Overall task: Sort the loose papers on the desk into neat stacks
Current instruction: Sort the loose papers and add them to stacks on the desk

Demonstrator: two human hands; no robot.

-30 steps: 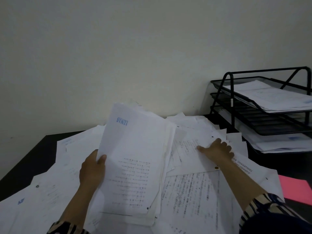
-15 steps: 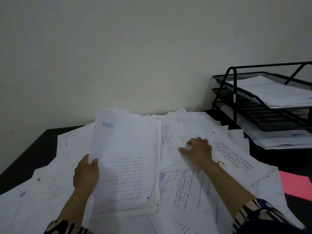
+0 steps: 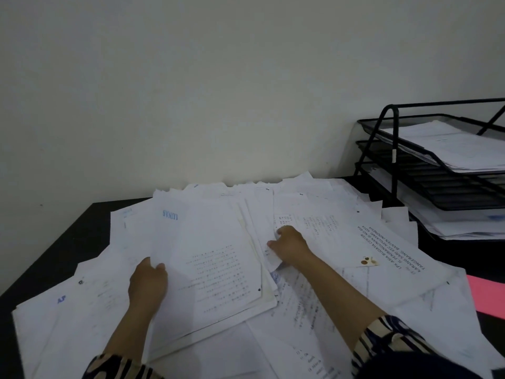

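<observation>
A black wire-mesh three-tier letter tray [image 3: 426, 184] stands at the right of the black table [image 3: 54, 255]; white sheets lie in its top tier and bottom tier, and the middle tier looks bare. Loose white printed papers [image 3: 341, 236] cover the table. The left hand [image 3: 147, 283] grips the left edge of a gathered white paper stack [image 3: 213, 269], now lowered nearly flat onto the pile. The right hand [image 3: 289, 243], drawn nearer than before, pinches a loose sheet beside that stack. A pink sheet [image 3: 486, 296] lies at the right.
</observation>
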